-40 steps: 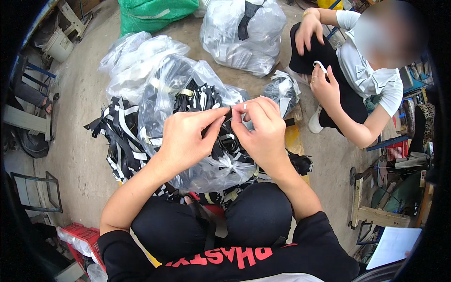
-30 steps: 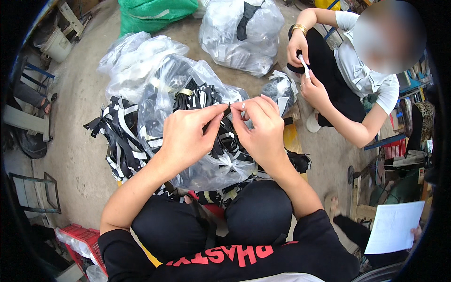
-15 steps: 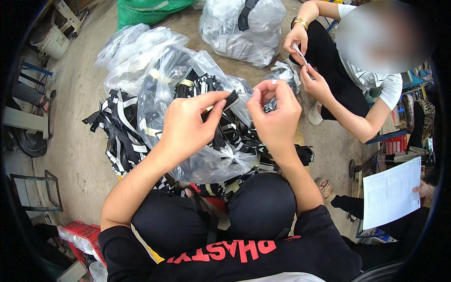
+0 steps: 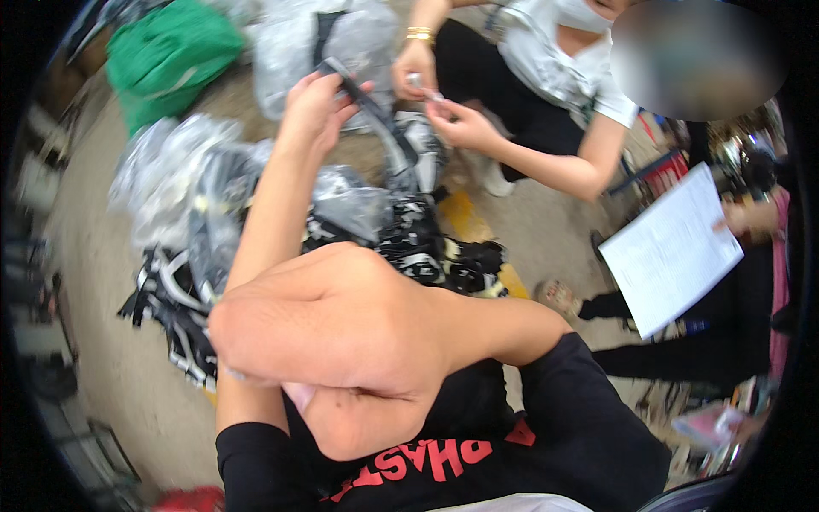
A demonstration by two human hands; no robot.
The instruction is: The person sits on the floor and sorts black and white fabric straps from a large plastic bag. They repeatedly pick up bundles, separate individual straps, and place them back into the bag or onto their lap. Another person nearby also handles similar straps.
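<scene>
My left hand (image 4: 320,111) reaches far forward, its fingers closed on a black and grey-white fabric strip (image 4: 368,104). The strip hangs down to the right, towards a clear bag of similar strips (image 4: 420,141). Large and close, my right hand (image 4: 328,341) crosses over my left forearm with its fingers curled in. Whatever it may pinch is hidden from view. Below and beyond it lies a pile of black and white strips (image 4: 409,243), with crumpled clear plastic (image 4: 350,205) over part of it. More strips (image 4: 171,286) spread out at the left.
A co-worker's hands (image 4: 439,107) hold a small white piece at the upper right. Another person holds a printed paper sheet (image 4: 674,252) at the right. A green sack (image 4: 175,60) and full clear plastic bags (image 4: 281,51) stand at the back. Yellow edging (image 4: 465,226) shows beside the pile.
My left hand has moved forward with the strip, away from my right hand. My right hand has come back and left, close to the camera. The whole view has shifted.
</scene>
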